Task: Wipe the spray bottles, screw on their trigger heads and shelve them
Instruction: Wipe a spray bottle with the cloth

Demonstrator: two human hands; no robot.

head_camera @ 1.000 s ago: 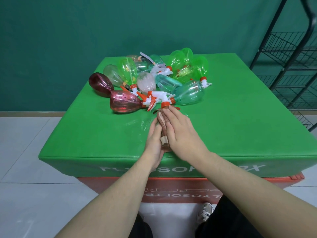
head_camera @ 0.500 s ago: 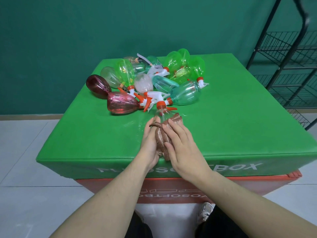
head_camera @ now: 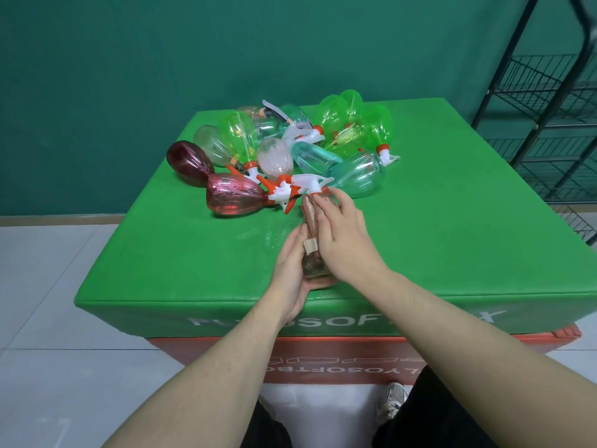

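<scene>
While the left hand cups the clear bottle near the table's front edge, the right hand presses a brown cloth along it, fingers flat. Empty thin plastic: light, slick, dentable; best gripped around the belly.

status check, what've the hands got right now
Left hand grips clear bottle on green box. Right hand presses brown cloth on it. Bottle pile just beyond.

A heap of spray bottles is piled at the back of the worktop. One bottle is laid before it; a wire shelf is stood right.
</scene>
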